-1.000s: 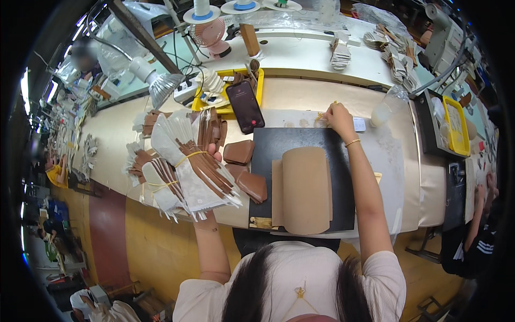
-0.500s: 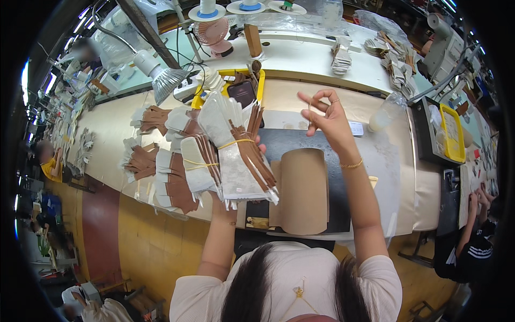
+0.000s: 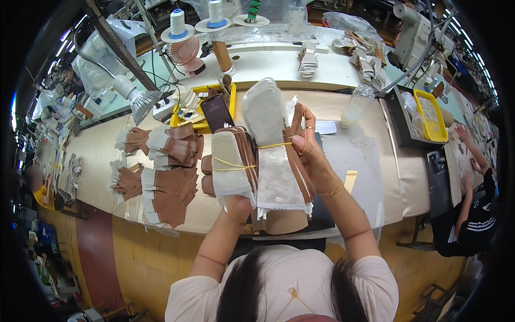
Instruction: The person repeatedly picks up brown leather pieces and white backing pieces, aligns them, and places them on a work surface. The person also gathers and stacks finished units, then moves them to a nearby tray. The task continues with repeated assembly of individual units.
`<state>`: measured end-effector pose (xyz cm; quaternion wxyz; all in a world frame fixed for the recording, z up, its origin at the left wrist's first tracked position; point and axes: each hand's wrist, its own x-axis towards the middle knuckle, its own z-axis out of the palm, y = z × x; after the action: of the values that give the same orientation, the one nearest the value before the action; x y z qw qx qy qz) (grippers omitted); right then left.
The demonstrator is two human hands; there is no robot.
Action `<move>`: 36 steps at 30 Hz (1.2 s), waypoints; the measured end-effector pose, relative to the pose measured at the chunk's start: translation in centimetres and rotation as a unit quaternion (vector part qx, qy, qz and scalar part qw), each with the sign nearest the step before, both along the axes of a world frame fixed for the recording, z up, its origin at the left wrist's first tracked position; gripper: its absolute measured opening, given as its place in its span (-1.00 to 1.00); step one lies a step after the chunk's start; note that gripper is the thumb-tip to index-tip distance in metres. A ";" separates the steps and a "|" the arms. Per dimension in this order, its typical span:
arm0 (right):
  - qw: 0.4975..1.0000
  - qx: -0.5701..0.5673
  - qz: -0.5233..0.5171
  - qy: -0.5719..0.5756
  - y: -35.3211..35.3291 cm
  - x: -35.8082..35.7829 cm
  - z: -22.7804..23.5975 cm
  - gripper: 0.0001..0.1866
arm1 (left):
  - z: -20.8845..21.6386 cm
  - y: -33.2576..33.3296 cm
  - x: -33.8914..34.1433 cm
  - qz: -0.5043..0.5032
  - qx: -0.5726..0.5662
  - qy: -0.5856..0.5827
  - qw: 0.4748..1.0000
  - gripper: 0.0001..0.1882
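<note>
In front of me two bundles of cut leather pieces, pale grey on the face with brown strips along the edge, are held up side by side. The smaller bundle (image 3: pixel 230 155) has a yellow rubber band round it. Beside it the larger bundle (image 3: pixel 276 180) stands taller, with a yellow rubber band at its narrow middle. My left hand (image 3: pixel 239 207) is closed round the lower end of the smaller bundle, its fingers mostly hidden behind. My right hand (image 3: pixel 312 156) grips the brown right edge of the larger bundle, thumb beside the band. A brown curved block (image 3: pixel 287 222) shows partly behind the bundles.
Several loose leather bundles (image 3: pixel 169 193) lie at left. Behind them stands a yellow tray (image 3: pixel 232 107) with a phone (image 3: pixel 217 114) leaning on it. A lamp (image 3: pixel 144 102) hangs over the far left. At right are a plastic bottle (image 3: pixel 356 106) and a black box (image 3: pixel 403 118).
My right hand has come down from the raised position onto the larger bundle's edge. The bundles have turned more upright, and the larger one has shifted right. The whole view has shifted slightly.
</note>
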<state>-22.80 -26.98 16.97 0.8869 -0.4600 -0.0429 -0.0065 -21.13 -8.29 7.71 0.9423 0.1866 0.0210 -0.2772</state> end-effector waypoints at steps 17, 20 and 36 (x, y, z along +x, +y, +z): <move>0.973 -0.127 0.022 -0.190 -8.3 2.1 4.2 -0.23 | 3.5 0.7 -2.0 -0.235 0.007 0.091 0.968 -0.34; 0.986 0.006 -0.065 -0.155 -4.7 0.3 1.2 -0.18 | 5.1 -0.5 -2.9 -0.230 -0.193 0.047 0.953 -0.36; 0.993 0.087 -0.038 -0.066 -2.6 -2.6 -2.2 0.15 | 3.0 -0.3 -2.2 -0.104 -0.116 0.068 0.986 -0.36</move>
<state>-25.41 -29.56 14.76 0.9181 -0.3806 -0.0827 -0.0739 -23.29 -8.63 10.69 0.9200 0.0585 0.0330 -0.3862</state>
